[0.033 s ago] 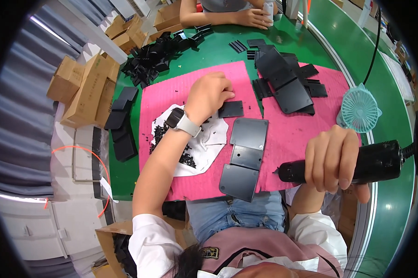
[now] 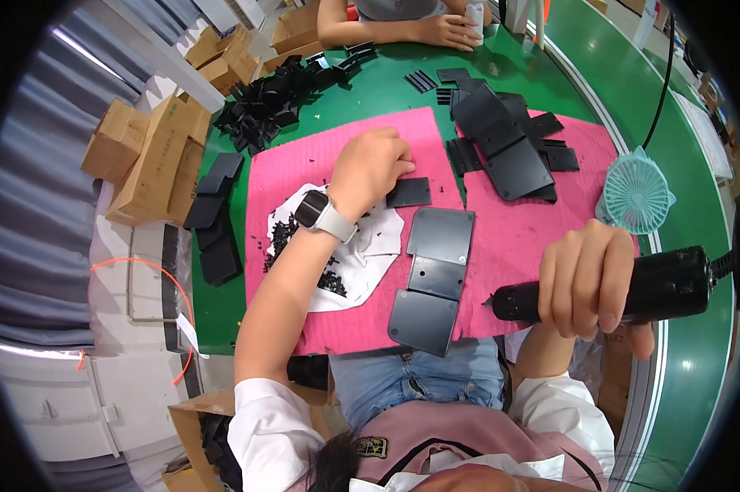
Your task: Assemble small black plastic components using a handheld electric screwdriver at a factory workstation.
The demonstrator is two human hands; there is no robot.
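Two bare hands are held over the worktop, and between them a three-part black panel (image 2: 431,279) is laid flat on a pink sheet (image 2: 501,234), near the body, probably so that it can be reached from both sides. By the right hand (image 2: 587,283) a black power screwdriver (image 2: 671,285) is gripped, fingers wrapped around its barrel; it is held level, its tip pointed leftward toward the panel but kept apart from it. The left hand (image 2: 374,168) is curled loosely beyond a small black plate (image 2: 409,193); whether anything is pinched in it cannot be told. Black screws (image 2: 331,284) are heaped on a white cloth (image 2: 370,266) under the left forearm, presumably so that they show up well and are easily picked. The sheet seems to be laid as padding on the green table (image 2: 214,324), where more black panels (image 2: 513,156) are stacked at the far right, loose black parts (image 2: 263,102) are piled at the far left, and a teal fan (image 2: 636,197) is stood by the right edge. Beyond, a co-worker's hand (image 2: 452,33) is seen; cardboard boxes (image 2: 169,160) and grey curtains (image 2: 42,213) are ranged at left.
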